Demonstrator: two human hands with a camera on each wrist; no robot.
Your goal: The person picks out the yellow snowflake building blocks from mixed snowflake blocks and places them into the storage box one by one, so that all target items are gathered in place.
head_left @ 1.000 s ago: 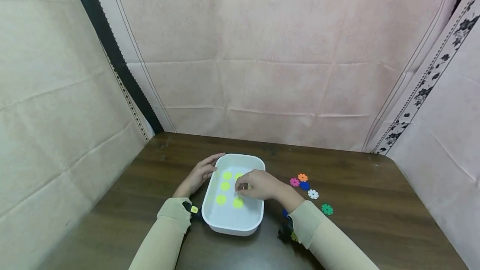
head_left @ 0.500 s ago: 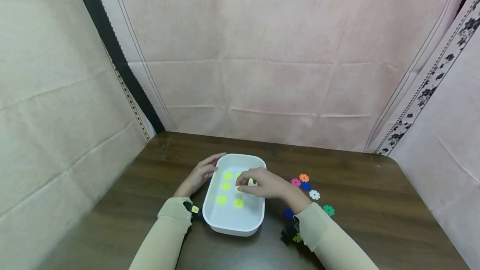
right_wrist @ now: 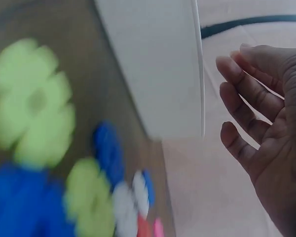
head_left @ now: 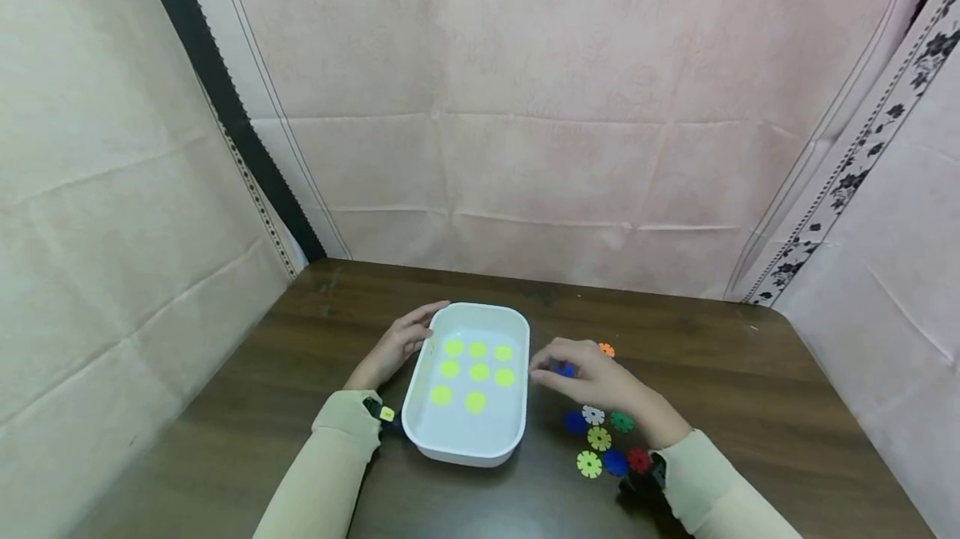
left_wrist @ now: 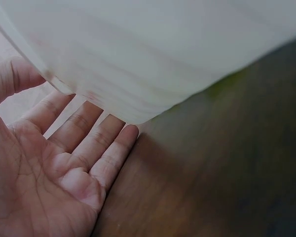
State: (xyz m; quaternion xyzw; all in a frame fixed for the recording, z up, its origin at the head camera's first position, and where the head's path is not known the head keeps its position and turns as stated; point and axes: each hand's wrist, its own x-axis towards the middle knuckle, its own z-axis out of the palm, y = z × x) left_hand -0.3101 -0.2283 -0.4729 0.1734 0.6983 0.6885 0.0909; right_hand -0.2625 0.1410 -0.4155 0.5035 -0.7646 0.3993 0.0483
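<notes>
A white plastic tray [head_left: 466, 431] stands on the table, with several flat yellow round spots [head_left: 478, 371] on its floor. My left hand [head_left: 397, 347] touches its far left side; in the left wrist view the fingers [left_wrist: 84, 121] lie fairly straight against the tray, their tips partly hidden behind it. My right hand [head_left: 588, 371] hovers just right of the tray, above loose flower-shaped discs, fingers loosely bent. Nothing shows between its fingertips in the right wrist view. Below it lie blue [head_left: 575, 421], white [head_left: 593, 415] and green [head_left: 622, 421] discs; an orange disc [head_left: 607, 350] peeks out behind.
Nearer the right sleeve lie a yellow-green disc [head_left: 589, 464], a blue disc [head_left: 615, 462] and a red disc [head_left: 638, 461]. The brown wooden table [head_left: 720, 372] ends at a pale cloth [head_left: 555, 122] hung behind and at both sides.
My right hand has moved right, from over the tray to above the discs, uncovering the spots. The left hand keeps its place at the tray, which stays put.
</notes>
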